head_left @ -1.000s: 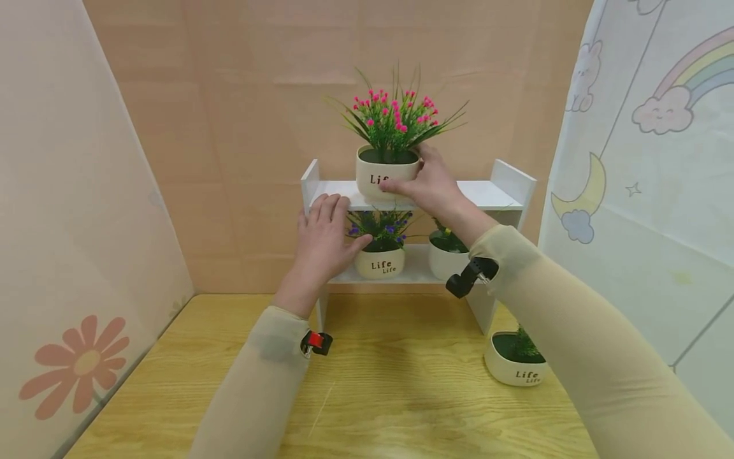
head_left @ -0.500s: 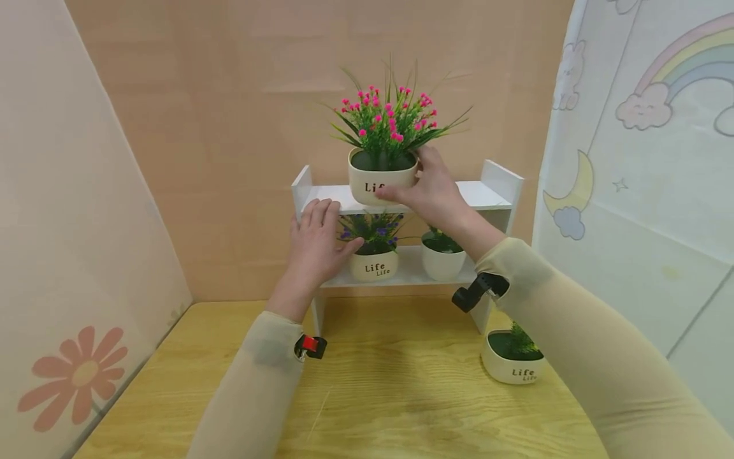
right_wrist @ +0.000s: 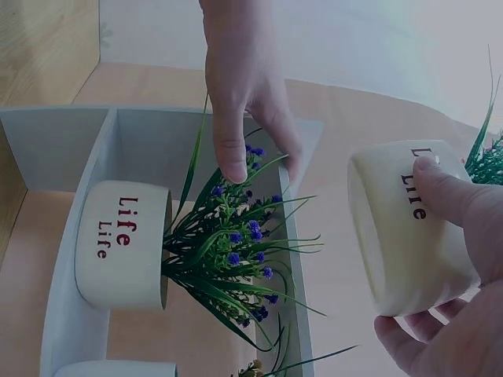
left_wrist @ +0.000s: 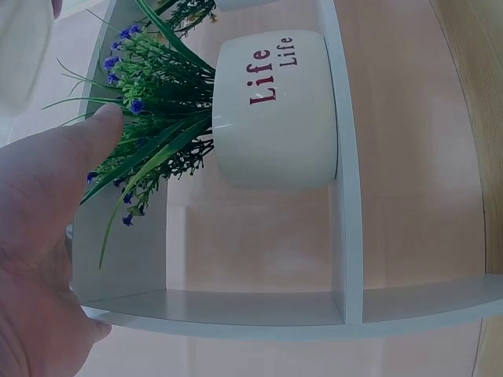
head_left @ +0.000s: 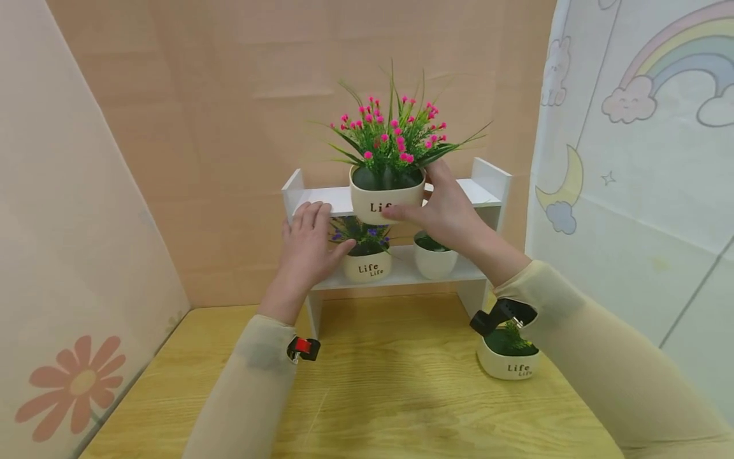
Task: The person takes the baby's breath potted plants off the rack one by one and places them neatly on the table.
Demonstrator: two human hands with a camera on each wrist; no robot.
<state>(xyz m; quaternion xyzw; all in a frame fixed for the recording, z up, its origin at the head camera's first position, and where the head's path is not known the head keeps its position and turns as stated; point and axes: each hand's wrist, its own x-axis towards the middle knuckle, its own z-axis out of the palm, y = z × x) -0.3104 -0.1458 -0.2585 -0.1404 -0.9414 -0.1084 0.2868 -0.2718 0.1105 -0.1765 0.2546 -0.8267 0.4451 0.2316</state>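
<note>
So I'm watching from the remote end, and the right hand (head_left: 450, 207) has the pink-flowered pot (head_left: 373, 196) pinched at one side, thumb across the lettering, fingers behind. The pot's up in the air in front of the top board of the white shelf (head_left: 339, 199), base off the board. The left hand (head_left: 309, 245) isn't gripping anything afaict, fingers just laid over the board's left end. My worry: it's a one-sided pinch on what looks like smooth stuff, so a sagging thumb could let it tip or slip. Dropping too low too close could also clip the purple-flowered pot (head_left: 367, 269) below, and leaning on that left hand might shift the shelf.
</note>
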